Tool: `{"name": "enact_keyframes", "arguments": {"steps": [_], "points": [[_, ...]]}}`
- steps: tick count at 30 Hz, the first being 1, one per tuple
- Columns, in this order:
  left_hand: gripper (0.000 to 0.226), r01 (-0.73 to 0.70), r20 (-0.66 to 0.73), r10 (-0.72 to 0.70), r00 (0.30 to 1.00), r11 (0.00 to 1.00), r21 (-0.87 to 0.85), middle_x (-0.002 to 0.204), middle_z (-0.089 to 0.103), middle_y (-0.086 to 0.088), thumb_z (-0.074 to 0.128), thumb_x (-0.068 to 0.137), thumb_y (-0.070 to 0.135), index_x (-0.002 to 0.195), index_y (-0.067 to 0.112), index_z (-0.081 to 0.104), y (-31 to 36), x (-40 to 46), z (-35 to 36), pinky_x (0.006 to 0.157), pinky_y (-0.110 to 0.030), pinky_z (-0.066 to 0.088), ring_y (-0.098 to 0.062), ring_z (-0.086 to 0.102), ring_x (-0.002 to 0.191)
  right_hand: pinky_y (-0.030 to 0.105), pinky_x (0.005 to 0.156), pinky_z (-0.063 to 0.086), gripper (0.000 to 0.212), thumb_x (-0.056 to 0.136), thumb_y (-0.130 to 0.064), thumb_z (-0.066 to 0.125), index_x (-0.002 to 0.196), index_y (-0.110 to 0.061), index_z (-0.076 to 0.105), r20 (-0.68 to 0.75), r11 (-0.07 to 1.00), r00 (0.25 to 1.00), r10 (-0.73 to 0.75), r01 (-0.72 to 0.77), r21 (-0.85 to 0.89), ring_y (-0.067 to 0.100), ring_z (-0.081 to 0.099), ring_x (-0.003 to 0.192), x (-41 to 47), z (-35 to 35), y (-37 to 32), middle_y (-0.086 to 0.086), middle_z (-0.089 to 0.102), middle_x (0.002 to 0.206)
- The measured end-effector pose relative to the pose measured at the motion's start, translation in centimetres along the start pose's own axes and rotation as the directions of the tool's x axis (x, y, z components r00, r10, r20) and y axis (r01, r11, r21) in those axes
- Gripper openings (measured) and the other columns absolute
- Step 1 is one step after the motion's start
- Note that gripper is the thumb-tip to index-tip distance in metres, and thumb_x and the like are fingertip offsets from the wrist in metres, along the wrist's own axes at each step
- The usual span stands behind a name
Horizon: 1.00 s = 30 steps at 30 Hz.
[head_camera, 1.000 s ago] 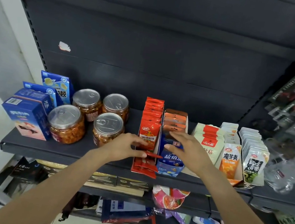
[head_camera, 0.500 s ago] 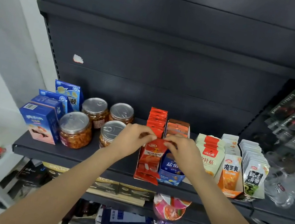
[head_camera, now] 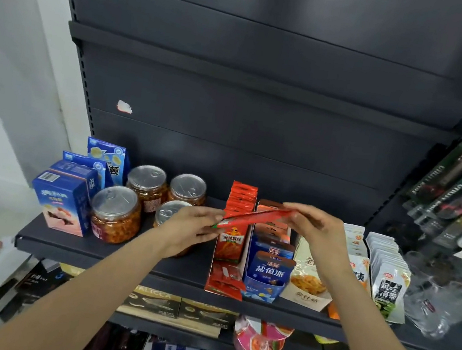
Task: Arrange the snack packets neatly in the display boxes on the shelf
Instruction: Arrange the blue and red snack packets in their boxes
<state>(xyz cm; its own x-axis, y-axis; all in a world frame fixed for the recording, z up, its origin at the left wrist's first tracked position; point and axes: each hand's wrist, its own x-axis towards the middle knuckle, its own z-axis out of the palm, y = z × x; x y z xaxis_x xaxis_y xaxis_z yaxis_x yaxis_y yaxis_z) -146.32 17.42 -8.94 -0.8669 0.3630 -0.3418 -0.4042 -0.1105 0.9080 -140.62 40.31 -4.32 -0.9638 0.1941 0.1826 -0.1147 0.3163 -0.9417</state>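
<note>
We hold one red snack packet in the air between our two hands, lifted just above the front of the red display box, and it lies nearly flat, tilted so its right end rides higher than its left. Our left hand pinches the packet's left end, thumb and fingers curled onto it, while our right hand pinches the right end between thumb and fingertips, the other fingers loosely bent. Below the packet, the red box holds a row of matching red packets standing upright and running toward the far back of the dark shelf; a few more red packets lie loose and flat at the near mouth of that box. Just to the right stands a blue display box with blue packets upright in it, and farther right we see cream, orange and grey packets in their own boxes. To the left of our left hand sit four clear jars with silver lids, and beyond them, at the far left of the shelf, blue cartons.
</note>
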Motion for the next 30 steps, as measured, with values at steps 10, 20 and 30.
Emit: {"name": "enact_keyframes", "arguments": {"steps": [10,20,30], "points": [[0.039,-0.436,-0.067,0.479,0.875,0.841,0.319,0.108,0.064,0.010,0.058,0.090,0.003,0.121,0.026,0.060,0.2,-1.7,-0.5,0.071,-0.007,0.048,0.006,0.060,0.098,0.035,0.082,0.056,0.028,0.090,-0.008,0.057,0.113,-0.023,0.065,0.080,0.939,0.965,0.252,-0.263,0.221,0.017,0.062,0.105,-1.3,0.8,1.4,0.004,0.063,0.115],[0.036,-0.358,-0.070,0.380,0.923,0.910,0.211,0.110,0.067,0.003,0.054,0.092,0.000,0.119,0.022,0.063,-0.9,-0.4,-1.3,0.074,-0.017,0.051,-0.006,0.062,0.103,0.026,0.082,0.056,0.032,0.098,-0.005,0.039,0.108,-0.015,0.067,0.074,0.912,0.978,0.196,-0.209,0.354,0.015,0.064,0.103,-1.2,0.9,1.2,0.006,0.067,0.112],[0.021,-0.040,-0.097,0.087,0.992,0.914,0.405,0.111,0.063,-0.002,0.045,0.099,0.012,0.112,0.020,0.060,-3.7,3.8,-1.4,0.070,-0.020,0.044,-0.010,0.059,0.090,0.014,0.070,0.053,0.015,0.085,-0.021,0.064,0.098,-0.016,0.070,0.025,0.960,0.999,-0.021,0.027,-0.279,0.001,0.068,0.074,1.5,1.1,1.6,-0.002,0.071,0.091]]}}
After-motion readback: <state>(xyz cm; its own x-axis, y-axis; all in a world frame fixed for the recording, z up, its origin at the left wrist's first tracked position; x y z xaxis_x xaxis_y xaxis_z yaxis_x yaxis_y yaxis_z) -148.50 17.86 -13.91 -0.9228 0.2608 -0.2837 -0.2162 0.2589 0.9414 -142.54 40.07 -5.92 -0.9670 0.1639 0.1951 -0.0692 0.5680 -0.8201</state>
